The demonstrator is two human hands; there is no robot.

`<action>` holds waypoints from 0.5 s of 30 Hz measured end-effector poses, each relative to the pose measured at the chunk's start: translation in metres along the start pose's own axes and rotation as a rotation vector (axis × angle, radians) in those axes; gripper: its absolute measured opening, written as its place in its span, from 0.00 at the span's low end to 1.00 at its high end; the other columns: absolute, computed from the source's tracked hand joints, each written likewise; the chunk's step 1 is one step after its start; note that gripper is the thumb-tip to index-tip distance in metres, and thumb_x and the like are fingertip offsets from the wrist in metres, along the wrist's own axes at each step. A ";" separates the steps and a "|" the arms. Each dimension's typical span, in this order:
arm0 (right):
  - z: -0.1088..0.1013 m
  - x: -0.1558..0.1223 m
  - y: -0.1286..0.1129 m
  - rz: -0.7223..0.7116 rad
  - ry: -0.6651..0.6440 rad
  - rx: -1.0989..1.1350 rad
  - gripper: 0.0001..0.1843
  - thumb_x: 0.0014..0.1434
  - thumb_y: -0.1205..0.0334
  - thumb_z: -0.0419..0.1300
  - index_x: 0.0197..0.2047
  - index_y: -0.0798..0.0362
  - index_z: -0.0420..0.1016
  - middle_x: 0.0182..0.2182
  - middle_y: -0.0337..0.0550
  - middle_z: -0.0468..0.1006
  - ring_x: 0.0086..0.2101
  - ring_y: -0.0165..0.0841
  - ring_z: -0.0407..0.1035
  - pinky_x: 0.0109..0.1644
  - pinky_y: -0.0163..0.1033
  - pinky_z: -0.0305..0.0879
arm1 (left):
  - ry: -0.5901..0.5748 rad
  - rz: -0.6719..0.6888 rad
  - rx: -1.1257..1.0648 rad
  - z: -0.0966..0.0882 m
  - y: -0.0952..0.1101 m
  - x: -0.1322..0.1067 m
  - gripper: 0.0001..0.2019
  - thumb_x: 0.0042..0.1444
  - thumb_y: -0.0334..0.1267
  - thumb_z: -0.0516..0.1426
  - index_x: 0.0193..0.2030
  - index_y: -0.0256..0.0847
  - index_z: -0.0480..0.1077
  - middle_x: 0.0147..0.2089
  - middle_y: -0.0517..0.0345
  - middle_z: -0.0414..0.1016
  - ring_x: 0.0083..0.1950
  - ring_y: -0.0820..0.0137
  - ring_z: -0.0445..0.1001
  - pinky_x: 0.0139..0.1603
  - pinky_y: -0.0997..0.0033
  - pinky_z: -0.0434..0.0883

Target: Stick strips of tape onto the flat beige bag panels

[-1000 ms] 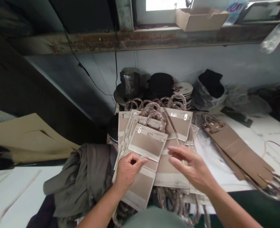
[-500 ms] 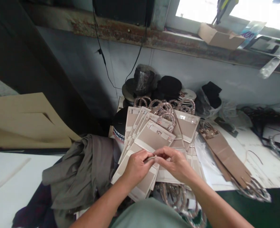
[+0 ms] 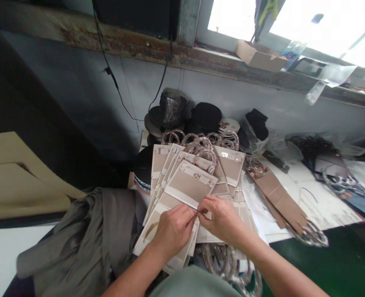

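My left hand [image 3: 173,231] and my right hand [image 3: 219,218] meet over a stack of beige flat-folded bags [image 3: 160,165]. Between their fingertips they pinch a small thin strip [image 3: 200,212], too small to identify. Both hands rest on the top bag [image 3: 185,185], which has a tan panel, pale bands and small metal fittings. Copper-coloured looped handles [image 3: 201,150] bunch at the stack's far end, and more handles [image 3: 222,264] hang below the near edge.
A grey cloth bundle [image 3: 83,231] lies left of the stack. Black rolls [image 3: 204,117] and stacked discs [image 3: 228,126] stand behind it. A brown flat bag [image 3: 277,194] lies on the white table [image 3: 325,206] to the right. A rusty beam [image 3: 133,45] crosses the wall above.
My hands have come together from apart and now pinch the small strip. My right hand has closed. The view has swung, tilting the background and shifting it.
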State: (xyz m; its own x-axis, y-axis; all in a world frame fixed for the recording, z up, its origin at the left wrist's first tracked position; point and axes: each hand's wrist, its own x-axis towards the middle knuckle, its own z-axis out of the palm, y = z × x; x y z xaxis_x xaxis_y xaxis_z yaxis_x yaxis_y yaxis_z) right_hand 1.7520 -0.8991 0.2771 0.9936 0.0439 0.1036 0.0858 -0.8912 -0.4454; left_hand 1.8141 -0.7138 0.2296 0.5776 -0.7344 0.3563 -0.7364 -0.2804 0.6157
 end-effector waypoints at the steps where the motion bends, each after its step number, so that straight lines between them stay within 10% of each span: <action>1: 0.001 0.001 0.002 0.008 0.002 0.015 0.07 0.57 0.70 0.61 0.31 0.49 0.77 0.28 0.39 0.76 0.31 0.33 0.70 0.37 0.36 0.58 | 0.007 0.006 0.026 0.000 0.001 0.001 0.10 0.68 0.30 0.52 0.39 0.42 0.75 0.35 0.54 0.76 0.39 0.66 0.75 0.41 0.69 0.68; 7: 0.010 0.012 0.038 0.297 0.209 0.350 0.10 0.61 0.59 0.59 0.30 0.51 0.76 0.27 0.39 0.75 0.29 0.33 0.68 0.35 0.37 0.60 | 0.065 0.015 -0.032 0.011 0.005 0.004 0.10 0.68 0.30 0.53 0.41 0.43 0.75 0.34 0.54 0.77 0.38 0.66 0.75 0.42 0.69 0.69; 15: 0.027 0.034 0.087 0.508 0.446 0.545 0.16 0.61 0.48 0.61 0.38 0.53 0.82 0.35 0.45 0.81 0.36 0.39 0.72 0.45 0.43 0.66 | 0.048 -0.423 -0.327 0.048 -0.023 0.003 0.09 0.64 0.36 0.55 0.37 0.43 0.76 0.35 0.57 0.79 0.39 0.66 0.78 0.43 0.71 0.71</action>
State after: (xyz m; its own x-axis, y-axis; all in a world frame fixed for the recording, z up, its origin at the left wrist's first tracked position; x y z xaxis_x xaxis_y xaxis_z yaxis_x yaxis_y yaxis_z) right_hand 1.7948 -0.9626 0.2181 0.8092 -0.5839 0.0646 -0.2243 -0.4088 -0.8846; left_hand 1.8155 -0.7397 0.1827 0.8215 -0.5674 0.0566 -0.2917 -0.3329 0.8967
